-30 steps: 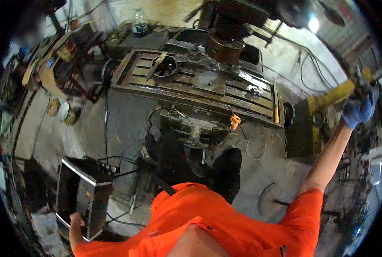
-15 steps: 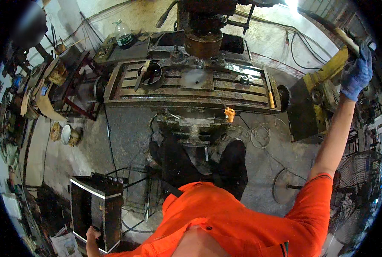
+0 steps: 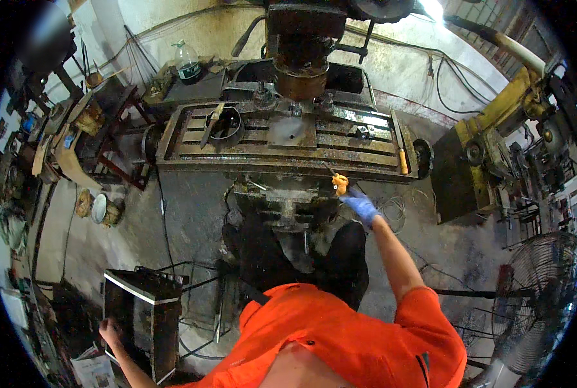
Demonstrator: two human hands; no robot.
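My right hand, in a blue glove, reaches to a yellow air blow gun that hangs at the front edge of the machine table. Its fingers are at the gun's lower end and blurred; whether they grip it I cannot tell. Bare and loosely curled, my left hand is beside a dark open box with a white-edged rim, and nothing shows in it. On the slotted milling machine table a square metal plate lies below the spindle.
A round black pan with a brush across it stands on the table's left. At the right lie a small dark block and a yellow-handled tool. A fan stands right, a yellow machine farther back. Cables cross the floor.
My right hand has come down from a light-coloured bar at the upper right to the blow gun. My left hand has moved a little left and up. The view has tilted slightly.
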